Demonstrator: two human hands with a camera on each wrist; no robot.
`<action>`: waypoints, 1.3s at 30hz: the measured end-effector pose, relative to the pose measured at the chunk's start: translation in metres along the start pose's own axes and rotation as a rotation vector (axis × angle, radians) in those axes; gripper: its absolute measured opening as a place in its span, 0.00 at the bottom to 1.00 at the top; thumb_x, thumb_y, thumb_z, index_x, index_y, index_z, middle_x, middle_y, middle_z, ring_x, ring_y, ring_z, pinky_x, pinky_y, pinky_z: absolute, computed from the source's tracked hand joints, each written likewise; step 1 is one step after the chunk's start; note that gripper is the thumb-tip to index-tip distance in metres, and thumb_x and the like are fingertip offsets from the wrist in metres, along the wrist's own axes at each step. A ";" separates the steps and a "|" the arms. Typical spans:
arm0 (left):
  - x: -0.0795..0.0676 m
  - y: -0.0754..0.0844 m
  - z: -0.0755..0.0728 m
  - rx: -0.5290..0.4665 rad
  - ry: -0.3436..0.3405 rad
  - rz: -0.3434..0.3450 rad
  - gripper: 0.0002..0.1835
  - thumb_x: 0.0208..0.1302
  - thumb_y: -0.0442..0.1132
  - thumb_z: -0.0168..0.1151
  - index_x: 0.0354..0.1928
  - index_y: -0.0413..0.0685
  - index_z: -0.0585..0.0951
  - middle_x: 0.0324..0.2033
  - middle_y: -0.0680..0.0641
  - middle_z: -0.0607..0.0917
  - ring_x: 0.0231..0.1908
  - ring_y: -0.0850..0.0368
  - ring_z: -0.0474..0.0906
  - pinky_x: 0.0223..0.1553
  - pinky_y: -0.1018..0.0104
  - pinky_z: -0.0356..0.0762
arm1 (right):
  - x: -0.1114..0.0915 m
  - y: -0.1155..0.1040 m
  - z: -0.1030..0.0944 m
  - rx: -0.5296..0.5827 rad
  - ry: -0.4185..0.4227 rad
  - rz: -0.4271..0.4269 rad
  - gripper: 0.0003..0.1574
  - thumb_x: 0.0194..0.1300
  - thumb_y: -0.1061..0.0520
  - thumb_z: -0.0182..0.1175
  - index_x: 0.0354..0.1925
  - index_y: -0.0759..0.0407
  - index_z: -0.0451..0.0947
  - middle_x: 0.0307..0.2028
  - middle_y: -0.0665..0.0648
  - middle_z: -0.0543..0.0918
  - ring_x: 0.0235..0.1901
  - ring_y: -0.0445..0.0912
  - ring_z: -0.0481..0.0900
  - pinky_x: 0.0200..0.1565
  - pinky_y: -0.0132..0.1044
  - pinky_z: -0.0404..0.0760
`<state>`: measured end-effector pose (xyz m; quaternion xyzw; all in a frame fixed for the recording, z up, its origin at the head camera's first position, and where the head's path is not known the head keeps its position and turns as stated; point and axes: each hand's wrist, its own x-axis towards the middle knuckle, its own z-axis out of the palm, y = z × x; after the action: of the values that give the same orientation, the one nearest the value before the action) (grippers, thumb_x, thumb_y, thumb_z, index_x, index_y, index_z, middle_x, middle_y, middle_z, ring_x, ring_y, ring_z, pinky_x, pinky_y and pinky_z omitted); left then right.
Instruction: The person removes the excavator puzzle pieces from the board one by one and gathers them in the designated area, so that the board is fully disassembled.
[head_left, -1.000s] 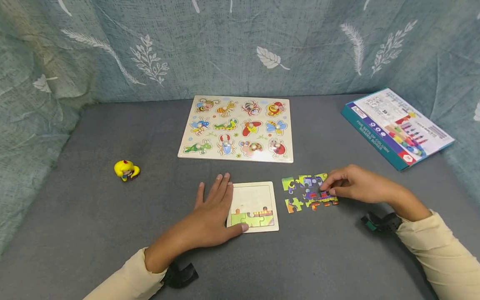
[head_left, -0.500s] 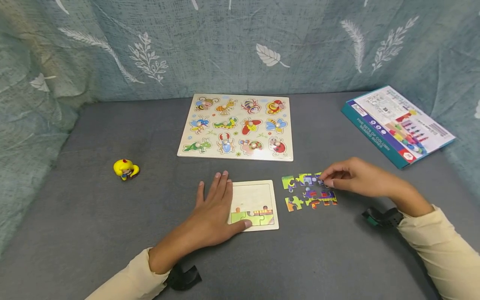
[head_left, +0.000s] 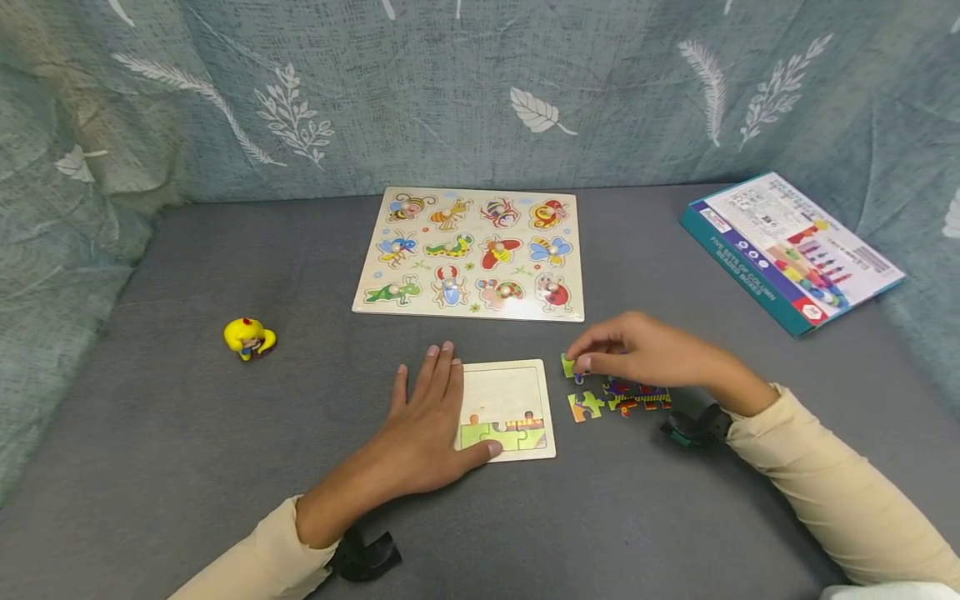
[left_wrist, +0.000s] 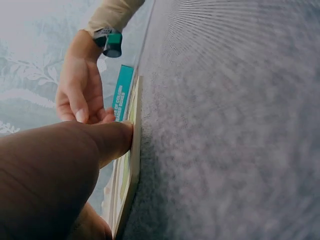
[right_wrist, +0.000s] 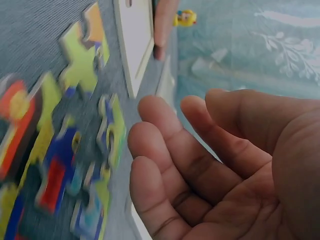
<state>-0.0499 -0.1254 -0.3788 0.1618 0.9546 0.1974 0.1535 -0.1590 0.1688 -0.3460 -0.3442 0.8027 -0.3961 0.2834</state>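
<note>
Left hand (head_left: pixel 426 437), fingers straight, thumb spread, rests on left side of shallow pale wooden rectangular puzzle tray (head_left: pixel 504 387); green-and-orange cardboard-like pieces (head_left: pixel 519 440) line its lower part. Right hand (head_left: pixel 651 352), fingers loosely bent, nothing visible gripped, hangs over loose multicoloured jigsaw pieces (head_left: pixel 587 407) beside tray.

Insect board (head_left: pixel 469 267) flat on a grey desk (head_left: pixel 187 400), small yellow-haired toy (head_left: pixel 248 338), teal-edged box (head_left: pixel 793 250), blue-green cloth (head_left: pixel 450 100) with white leaves behind
</note>
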 end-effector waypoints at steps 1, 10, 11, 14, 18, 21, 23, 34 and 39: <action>0.000 0.000 0.000 0.004 -0.004 -0.002 0.59 0.60 0.67 0.58 0.74 0.30 0.44 0.74 0.34 0.36 0.73 0.43 0.25 0.65 0.37 0.24 | 0.004 -0.001 0.002 0.003 -0.006 -0.011 0.13 0.72 0.58 0.56 0.49 0.60 0.83 0.40 0.52 0.86 0.38 0.47 0.81 0.39 0.36 0.79; 0.000 0.000 0.000 0.028 -0.020 -0.005 0.60 0.59 0.70 0.57 0.74 0.31 0.44 0.74 0.36 0.35 0.73 0.44 0.24 0.65 0.38 0.24 | 0.025 -0.004 0.011 0.026 -0.041 -0.080 0.12 0.72 0.60 0.56 0.48 0.62 0.84 0.41 0.53 0.86 0.39 0.46 0.81 0.39 0.36 0.78; 0.000 0.000 0.000 0.027 -0.022 -0.005 0.60 0.59 0.70 0.56 0.74 0.31 0.44 0.74 0.36 0.35 0.73 0.44 0.24 0.65 0.38 0.24 | 0.027 -0.003 0.012 0.028 -0.044 -0.083 0.12 0.72 0.60 0.56 0.47 0.62 0.84 0.41 0.53 0.86 0.38 0.46 0.81 0.39 0.36 0.78; 0.000 -0.001 0.000 0.024 -0.028 -0.001 0.60 0.60 0.70 0.56 0.74 0.32 0.43 0.74 0.37 0.34 0.73 0.45 0.24 0.65 0.38 0.23 | 0.031 -0.003 0.015 0.025 -0.046 -0.094 0.12 0.72 0.60 0.56 0.47 0.61 0.84 0.40 0.52 0.86 0.38 0.45 0.80 0.40 0.36 0.78; 0.000 -0.002 -0.001 0.021 -0.034 0.006 0.60 0.60 0.70 0.55 0.75 0.33 0.42 0.75 0.38 0.33 0.73 0.46 0.23 0.65 0.37 0.23 | 0.037 -0.005 0.018 0.013 -0.052 -0.111 0.12 0.72 0.60 0.56 0.47 0.60 0.84 0.40 0.51 0.86 0.38 0.43 0.79 0.42 0.37 0.78; -0.001 -0.002 -0.002 0.019 -0.037 0.007 0.59 0.60 0.71 0.55 0.75 0.34 0.42 0.75 0.39 0.32 0.73 0.47 0.23 0.65 0.37 0.23 | 0.041 -0.009 0.021 0.005 -0.062 -0.122 0.12 0.72 0.59 0.56 0.48 0.60 0.84 0.40 0.51 0.86 0.38 0.43 0.79 0.42 0.38 0.78; -0.001 -0.003 -0.002 0.018 -0.038 0.005 0.59 0.61 0.71 0.54 0.75 0.34 0.42 0.75 0.39 0.32 0.73 0.47 0.23 0.65 0.37 0.23 | 0.044 -0.012 0.023 0.006 -0.067 -0.125 0.12 0.72 0.60 0.56 0.48 0.60 0.84 0.40 0.51 0.86 0.38 0.43 0.79 0.42 0.38 0.78; -0.001 -0.004 0.000 0.028 -0.055 0.011 0.59 0.61 0.72 0.51 0.75 0.35 0.41 0.74 0.40 0.31 0.72 0.48 0.22 0.65 0.38 0.22 | 0.054 -0.027 0.038 0.021 -0.144 -0.094 0.12 0.71 0.61 0.56 0.47 0.60 0.84 0.40 0.50 0.85 0.36 0.42 0.78 0.41 0.36 0.77; -0.001 -0.004 -0.001 0.032 -0.061 0.007 0.59 0.62 0.73 0.51 0.75 0.36 0.40 0.74 0.39 0.30 0.72 0.47 0.20 0.65 0.38 0.22 | 0.062 -0.029 0.046 0.061 -0.191 -0.143 0.12 0.72 0.61 0.56 0.48 0.59 0.84 0.42 0.50 0.85 0.38 0.41 0.80 0.43 0.36 0.78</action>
<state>-0.0503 -0.1301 -0.3795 0.1737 0.9519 0.1778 0.1793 -0.1534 0.0873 -0.3574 -0.4282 0.7329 -0.4049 0.3399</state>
